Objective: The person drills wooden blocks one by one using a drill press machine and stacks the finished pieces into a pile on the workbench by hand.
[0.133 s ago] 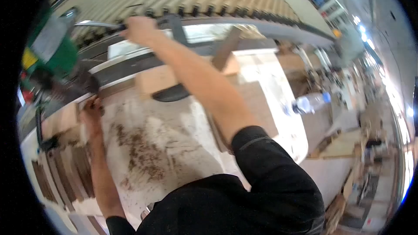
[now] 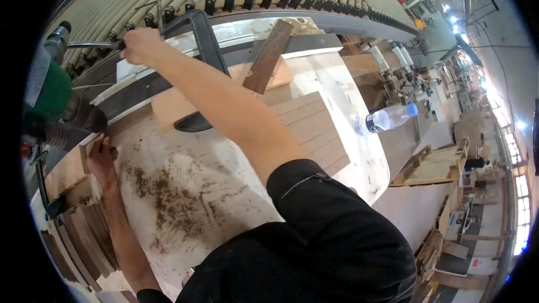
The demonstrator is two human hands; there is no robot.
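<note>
Fingers of the right hand (image 2: 143, 46) were curled round the dark end of the metal lever (image 2: 90, 44), which ran out from beside the green machine (image 2: 53, 92). Compared with a moment before, the whole view had swung and sharpened, but the right hand had kept its place on the lever, so the work seemed to stand at the same point. The left hand (image 2: 101, 160) was next to the machine's dark end, its fingers bent at the edge of the wood block (image 2: 67, 174); whether they pinched anything could not be told. Brown dust (image 2: 174, 202) lay on the worktable (image 2: 331, 76) near the green machine. Well apart from it, the clear bottle (image 2: 398, 115) bore a dark label (image 2: 370, 124) with writing too small to read; no brand could be made out on the machine either.
</note>
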